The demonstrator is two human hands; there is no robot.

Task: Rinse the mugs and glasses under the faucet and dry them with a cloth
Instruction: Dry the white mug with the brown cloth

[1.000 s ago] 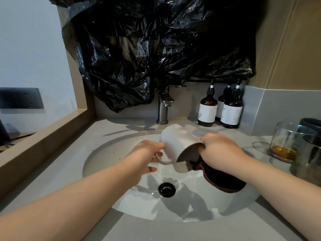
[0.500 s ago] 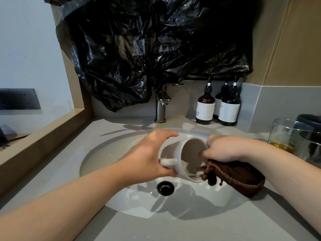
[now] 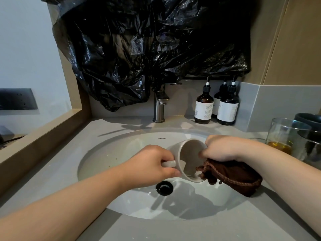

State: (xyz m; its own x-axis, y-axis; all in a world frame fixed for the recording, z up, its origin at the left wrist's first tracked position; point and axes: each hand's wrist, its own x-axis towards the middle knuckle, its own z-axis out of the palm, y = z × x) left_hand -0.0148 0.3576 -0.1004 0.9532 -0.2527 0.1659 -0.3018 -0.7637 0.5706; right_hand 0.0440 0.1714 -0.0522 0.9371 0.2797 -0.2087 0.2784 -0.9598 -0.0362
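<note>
A white mug [image 3: 188,158] lies on its side over the white sink [image 3: 121,150], its mouth turned toward me. My left hand [image 3: 151,164] grips it by the handle. My right hand [image 3: 220,147] holds a brown cloth [image 3: 232,176] at the mug's rim, part of the cloth tucked inside the mouth and the rest hanging over the sink's right edge. The steel faucet [image 3: 159,108] stands behind the basin with no water running. A clear glass [image 3: 286,136] with a little amber liquid stands on the counter at the right.
Two or three brown pump bottles [image 3: 204,106] stand at the back right of the counter. A black plastic bag [image 3: 147,49] hangs over the faucet. A dark vessel [image 3: 309,122] sits behind the glass. The black drain [image 3: 164,187] lies below the mug. A wooden ledge [image 3: 40,129] borders the left.
The mug has turned from mouth-down to mouth toward me, and my left hand shifted to grip the handle from above. My right hand stays at the rim while the cloth now hangs out to the right.
</note>
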